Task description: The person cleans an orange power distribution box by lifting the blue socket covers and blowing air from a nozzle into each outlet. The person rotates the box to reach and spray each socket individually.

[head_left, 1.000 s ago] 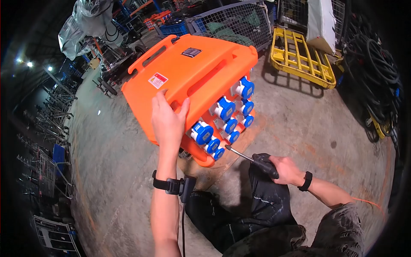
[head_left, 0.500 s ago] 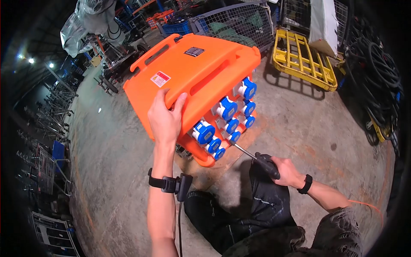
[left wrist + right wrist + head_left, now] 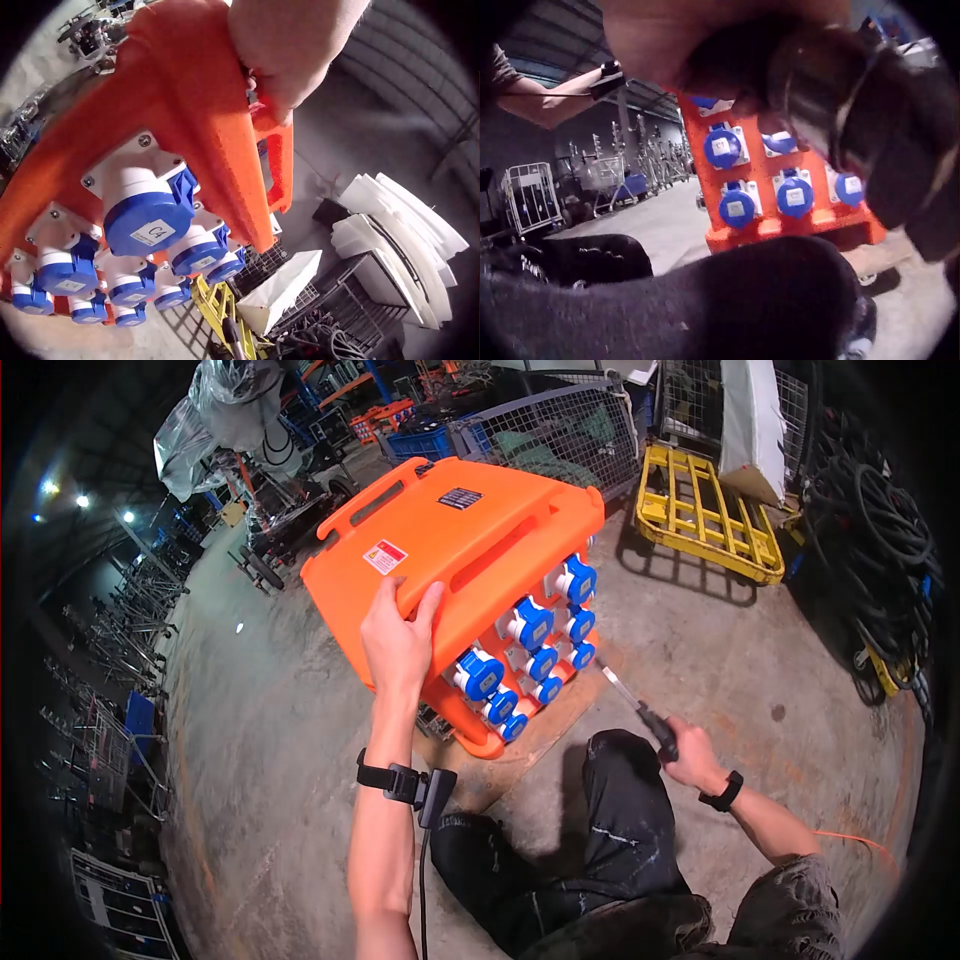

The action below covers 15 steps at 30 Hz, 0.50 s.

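Note:
A big orange power distribution box point(image 3: 530, 505) stands tilted in front of me, with rows of blue-capped sockets point(image 3: 535, 622) on its near side. My left hand point(image 3: 398, 645) grips the box's top edge beside the long handle slot. In the left wrist view the fingers reach over that edge, above a socket cap labelled C4 point(image 3: 151, 231). My right hand point(image 3: 692, 756) holds a screwdriver point(image 3: 657, 732) by its black handle, its metal shaft pointing toward the lower right sockets. Close up in the right wrist view, the dark handle point(image 3: 817, 90) covers part of the socket panel.
A flat wooden board point(image 3: 545, 735) lies under the box on the concrete floor. To the right are a yellow metal cart point(image 3: 710, 520) and a heap of black cables point(image 3: 880, 530). My knees point(image 3: 625, 780) are bent close to the box. A mesh cage point(image 3: 560, 435) stands behind.
My right hand has moved right with the screwdriver, whose tip has shifted from the lower middle sockets to beside the right column. The left hand keeps its hold on the box edge.

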{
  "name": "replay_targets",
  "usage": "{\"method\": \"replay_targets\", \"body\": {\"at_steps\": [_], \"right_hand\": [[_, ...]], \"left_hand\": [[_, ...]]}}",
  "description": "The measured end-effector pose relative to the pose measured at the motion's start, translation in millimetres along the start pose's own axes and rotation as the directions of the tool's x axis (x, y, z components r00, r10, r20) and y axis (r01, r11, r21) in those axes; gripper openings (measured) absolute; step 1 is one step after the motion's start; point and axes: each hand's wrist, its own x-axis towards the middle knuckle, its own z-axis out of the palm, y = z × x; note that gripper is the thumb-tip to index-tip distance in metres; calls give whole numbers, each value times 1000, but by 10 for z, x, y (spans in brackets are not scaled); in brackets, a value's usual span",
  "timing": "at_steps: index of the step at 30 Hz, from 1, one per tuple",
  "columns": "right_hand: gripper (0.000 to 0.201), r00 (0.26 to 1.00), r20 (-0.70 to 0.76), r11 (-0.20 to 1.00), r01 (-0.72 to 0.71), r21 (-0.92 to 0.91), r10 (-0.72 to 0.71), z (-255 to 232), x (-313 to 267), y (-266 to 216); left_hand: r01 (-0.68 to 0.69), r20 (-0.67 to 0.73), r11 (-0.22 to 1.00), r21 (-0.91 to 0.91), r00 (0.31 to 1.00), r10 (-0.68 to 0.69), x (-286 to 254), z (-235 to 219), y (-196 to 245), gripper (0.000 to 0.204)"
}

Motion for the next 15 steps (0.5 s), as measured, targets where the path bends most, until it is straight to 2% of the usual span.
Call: {"method": "replay_targets", "body": {"at_steps": [1, 5, 7, 9, 10, 11, 13, 15], "right_hand": [[30, 996, -30, 996, -85, 31, 86, -42, -13, -23], [28, 993, -51, 991, -100, 84, 104, -78, -1, 7], [28, 995, -27, 992, -95, 80, 98, -57, 25, -76], [29, 997, 73, 999, 36, 40, -39, 13, 101, -159], [31, 994, 104, 1000, 23, 14, -24, -35, 96, -348], [31, 994, 107, 999, 28, 15, -30, -17, 92, -375], [32, 977, 135, 986, 164, 27, -166, -4, 126, -379], [31, 976, 128, 984, 174, 24, -176, 20, 148, -257]], "left_hand": [[10, 5, 1000, -4, 1000, -10, -3, 7, -2, 50], [-36, -16, 999, 19, 999, 36, 13, 20, -20, 50], [-121, -31, 990, 74, 992, 123, 24, 21, -68, 49], [-126, -36, 990, 55, 991, 128, 26, 30, -104, 48], [-140, -36, 990, 33, 989, 141, 29, 16, -100, 47], [-137, -39, 990, 37, 990, 139, 14, -9, -97, 47], [-138, -25, 989, 45, 990, 139, 32, -50, -38, 45], [-132, -19, 990, 53, 991, 134, 31, -66, -28, 44]]}}
